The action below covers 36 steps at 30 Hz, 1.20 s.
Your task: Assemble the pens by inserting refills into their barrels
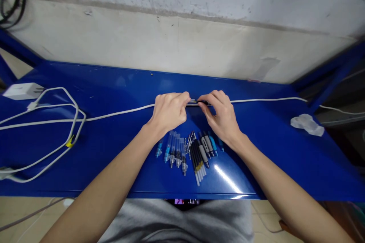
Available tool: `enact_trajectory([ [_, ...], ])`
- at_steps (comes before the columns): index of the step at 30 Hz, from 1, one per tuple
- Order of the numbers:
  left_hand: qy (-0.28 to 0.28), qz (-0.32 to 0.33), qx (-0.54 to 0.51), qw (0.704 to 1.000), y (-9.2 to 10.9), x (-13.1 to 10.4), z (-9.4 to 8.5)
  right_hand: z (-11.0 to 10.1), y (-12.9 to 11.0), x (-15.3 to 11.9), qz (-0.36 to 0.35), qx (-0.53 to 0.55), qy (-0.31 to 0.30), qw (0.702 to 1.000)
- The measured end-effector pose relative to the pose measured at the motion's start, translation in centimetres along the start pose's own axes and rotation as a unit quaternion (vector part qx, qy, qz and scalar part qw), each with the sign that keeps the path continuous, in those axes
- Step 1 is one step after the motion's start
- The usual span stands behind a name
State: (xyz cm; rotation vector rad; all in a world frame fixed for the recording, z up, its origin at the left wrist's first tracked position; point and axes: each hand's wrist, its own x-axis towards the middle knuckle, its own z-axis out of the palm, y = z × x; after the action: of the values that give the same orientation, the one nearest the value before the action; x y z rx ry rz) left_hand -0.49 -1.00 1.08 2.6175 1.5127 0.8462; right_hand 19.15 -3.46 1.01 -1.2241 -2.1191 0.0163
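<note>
Close together above the blue shelf, my left hand [170,111] and my right hand [221,112] are both closed, fingertips facing each other. A slim pen refill [195,101], pale and yellowish with a dark end, spans the small gap. My right thumb and fingers pinch its dark end. My left fist is curled round a thin clear pen piece, mostly hidden. Below the hands lie clear pen barrels [177,150] with blue or dark ends, small striped pieces [187,148], black refills [197,159] with white ends, and grey and blue pen grips [207,145], several of each.
A white cable [119,114] crosses the blue shelf [119,167] behind my hands and loops at left near a white charger [24,91]. Crumpled clear plastic [307,124] lies at right. A wall [114,41] rises behind. A dark device [182,203] shows below the front edge.
</note>
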Motion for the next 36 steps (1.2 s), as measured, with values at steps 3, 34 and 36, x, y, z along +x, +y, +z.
enact_trajectory([
  [3,-0.002,-0.003,0.000,1.000,-0.04,-0.03,0.07,0.06,0.14,0.01,0.003,0.011,0.000,1.000],
  [34,-0.016,-0.006,-0.006,1.000,0.04,0.05,0.09,0.11,0.12,0.04,0.002,0.016,-0.006,1.000],
  [36,-0.017,-0.004,-0.008,1.000,0.05,0.04,0.07,0.14,0.14,0.04,0.000,0.015,-0.006,1.000],
])
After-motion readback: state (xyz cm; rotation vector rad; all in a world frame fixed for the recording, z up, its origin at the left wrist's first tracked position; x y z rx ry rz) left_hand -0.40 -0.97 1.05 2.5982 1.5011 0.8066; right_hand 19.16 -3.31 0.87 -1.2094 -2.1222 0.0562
